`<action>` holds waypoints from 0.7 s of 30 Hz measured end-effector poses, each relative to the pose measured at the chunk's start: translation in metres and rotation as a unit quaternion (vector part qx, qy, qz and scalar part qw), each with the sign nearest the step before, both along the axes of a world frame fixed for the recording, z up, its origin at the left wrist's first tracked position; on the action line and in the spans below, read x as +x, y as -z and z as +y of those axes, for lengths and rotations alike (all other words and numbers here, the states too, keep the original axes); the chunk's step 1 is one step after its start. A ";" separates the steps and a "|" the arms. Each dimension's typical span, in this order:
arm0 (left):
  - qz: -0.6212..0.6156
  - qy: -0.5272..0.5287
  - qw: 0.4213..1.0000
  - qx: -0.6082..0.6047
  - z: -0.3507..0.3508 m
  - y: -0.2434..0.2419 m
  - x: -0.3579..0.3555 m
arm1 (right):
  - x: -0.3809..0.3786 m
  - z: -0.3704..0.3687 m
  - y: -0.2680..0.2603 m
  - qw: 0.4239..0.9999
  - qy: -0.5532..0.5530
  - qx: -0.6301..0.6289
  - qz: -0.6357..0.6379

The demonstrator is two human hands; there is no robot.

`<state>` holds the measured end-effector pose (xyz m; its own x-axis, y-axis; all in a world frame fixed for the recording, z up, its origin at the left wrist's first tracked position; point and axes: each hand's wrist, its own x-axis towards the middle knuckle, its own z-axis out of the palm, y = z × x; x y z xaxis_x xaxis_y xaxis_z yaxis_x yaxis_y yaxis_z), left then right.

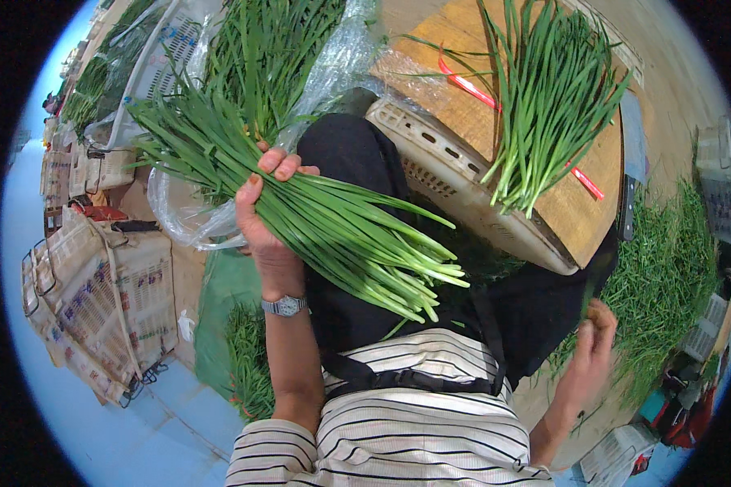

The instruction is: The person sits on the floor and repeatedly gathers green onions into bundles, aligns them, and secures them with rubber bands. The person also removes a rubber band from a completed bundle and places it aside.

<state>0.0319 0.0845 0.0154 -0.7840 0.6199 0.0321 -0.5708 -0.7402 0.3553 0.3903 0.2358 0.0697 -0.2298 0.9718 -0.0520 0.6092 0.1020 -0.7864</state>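
My left hand is closed around a bunch of garlic chives, its pale stem ends pointing right over my lap. On the wooden board at the upper right lies a second bunch of chives, across a red tape strip. The board rests on an upturned plastic crate. A knife with a black handle lies at the board's right edge. Slightly blurred, my right hand is low at the right, its fingers partly curled; no held item can be made out.
More chives lie with clear plastic film beyond my knee. Loose green trimmings cover the floor at the right. A green sheet with another bunch is at my left. Stacked plastic crates stand farther left.
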 end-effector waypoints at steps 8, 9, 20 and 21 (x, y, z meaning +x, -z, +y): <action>0.003 -0.013 1.000 -0.023 0.003 0.000 0.000 | -0.059 -0.033 -0.004 0.958 -0.254 -0.042 0.123; 0.003 -0.012 1.000 -0.022 0.001 0.000 0.000 | -0.069 -0.035 -0.005 0.944 -0.301 -0.038 0.131; 0.009 -0.014 0.999 -0.029 0.001 0.001 -0.001 | -0.118 -0.040 0.024 0.874 -0.457 0.136 0.093; 0.011 -0.019 0.999 -0.034 0.001 0.001 0.000 | -0.114 -0.038 0.023 0.873 -0.462 0.127 0.095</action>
<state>0.0323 0.0856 0.0147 -0.8062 0.5916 0.0082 -0.5348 -0.7345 0.4177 0.2764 0.1973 0.0465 -0.9022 0.3421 0.2628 0.0361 0.6669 -0.7442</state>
